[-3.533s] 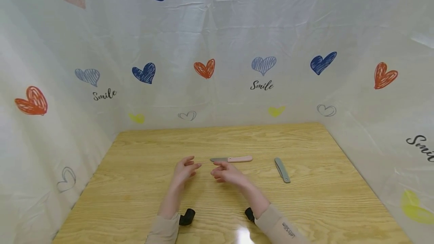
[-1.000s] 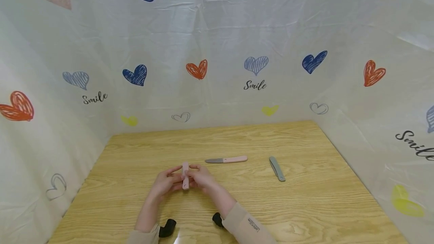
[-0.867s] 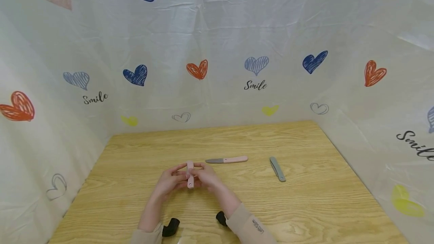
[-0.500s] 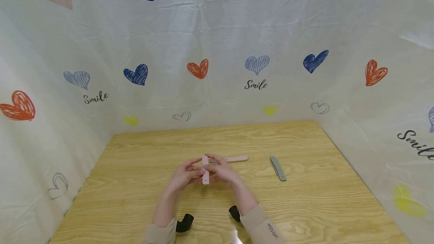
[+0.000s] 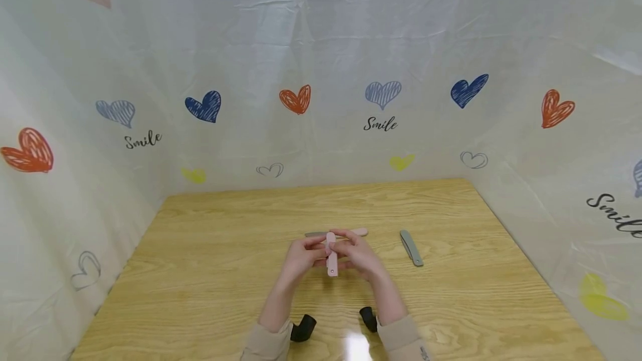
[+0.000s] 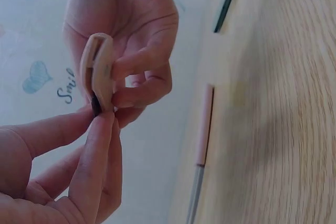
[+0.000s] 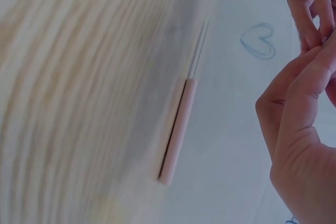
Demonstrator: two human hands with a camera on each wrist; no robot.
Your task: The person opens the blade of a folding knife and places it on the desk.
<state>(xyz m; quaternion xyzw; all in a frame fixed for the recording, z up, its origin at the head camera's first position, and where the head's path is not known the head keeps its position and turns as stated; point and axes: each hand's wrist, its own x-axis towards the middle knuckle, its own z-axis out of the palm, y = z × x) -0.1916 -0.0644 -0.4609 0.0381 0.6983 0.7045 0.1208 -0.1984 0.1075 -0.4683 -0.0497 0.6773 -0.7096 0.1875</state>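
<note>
In the head view, both hands hold a pink folding knife [image 5: 332, 263] above the middle of the table. My left hand [image 5: 298, 259] pinches it from the left; in the left wrist view its fingertips grip a dark part at the lower end of the slotted handle [image 6: 104, 74]. From the other side my right hand [image 5: 360, 256] holds the handle between thumb and fingers. Behind the hands lies a knife with a pink handle [image 5: 360, 232], its blade partly covered by them. A grey-green folding knife [image 5: 411, 248], folded, lies to the right of my right hand.
The wooden table [image 5: 225, 272] reaches back to a white curtain [image 5: 331, 32] printed with hearts and words, which also hangs at both sides. Black wrist mounts [image 5: 303, 328] stick out from the sleeves.
The hands held nothing 3.5 seconds ago; by one second ago they held the pink folding knife. Since then both have moved right with it, in front of the pink-handled knife. The table knives stayed put.
</note>
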